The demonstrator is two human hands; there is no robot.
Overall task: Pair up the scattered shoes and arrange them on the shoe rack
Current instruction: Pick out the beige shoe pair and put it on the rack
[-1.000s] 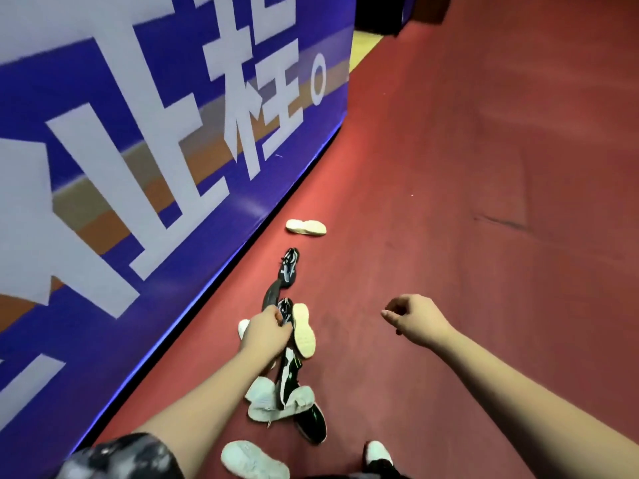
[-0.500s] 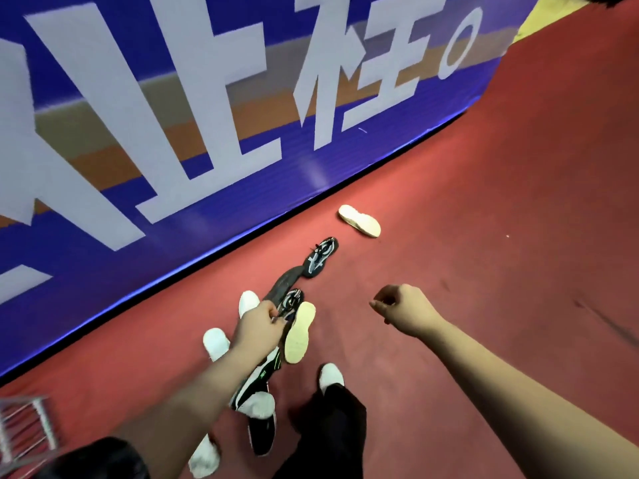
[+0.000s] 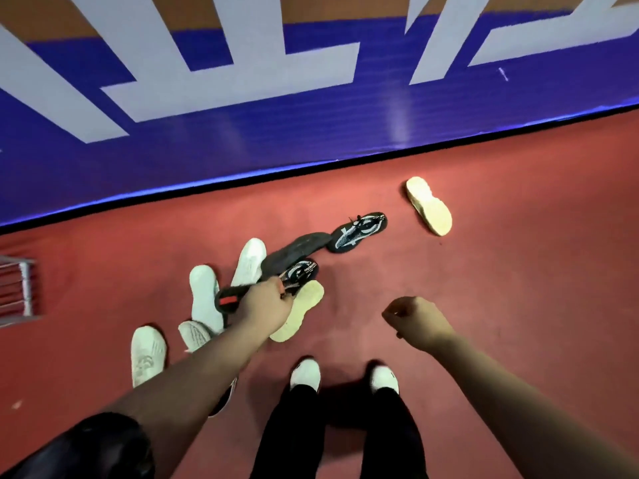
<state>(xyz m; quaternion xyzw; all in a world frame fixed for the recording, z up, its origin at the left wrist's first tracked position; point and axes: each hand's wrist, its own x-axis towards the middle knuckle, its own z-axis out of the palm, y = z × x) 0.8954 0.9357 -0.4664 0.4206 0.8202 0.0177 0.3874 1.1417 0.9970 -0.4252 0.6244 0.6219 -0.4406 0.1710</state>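
Little is judged done: shoes [image 3: 204, 299] lie scattered on the floor [image 3: 518, 305], and none is seen on the rack [image 3: 17, 288] corner in view. A black shoe [image 3: 299, 274] is gripped by the left hand [image 3: 264, 305]; the right hand [image 3: 416, 323] is curled, empty.

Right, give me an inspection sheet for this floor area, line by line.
Surface: red floor, no marks made out.
Job's things: white shoes and black shoes heaped unpaired; one pale-soled shoe lies sole-up, apart to the right; shoe rack at the left edge, mostly out of frame.
Clutter: nothing seen.
Grips: left hand grips a patterned black shoe; right hand curled, holds nothing.
Cables: nothing seen.
Surroundings: blue banner with white characters along the floor's far edge; the person's own feet in white shoes.
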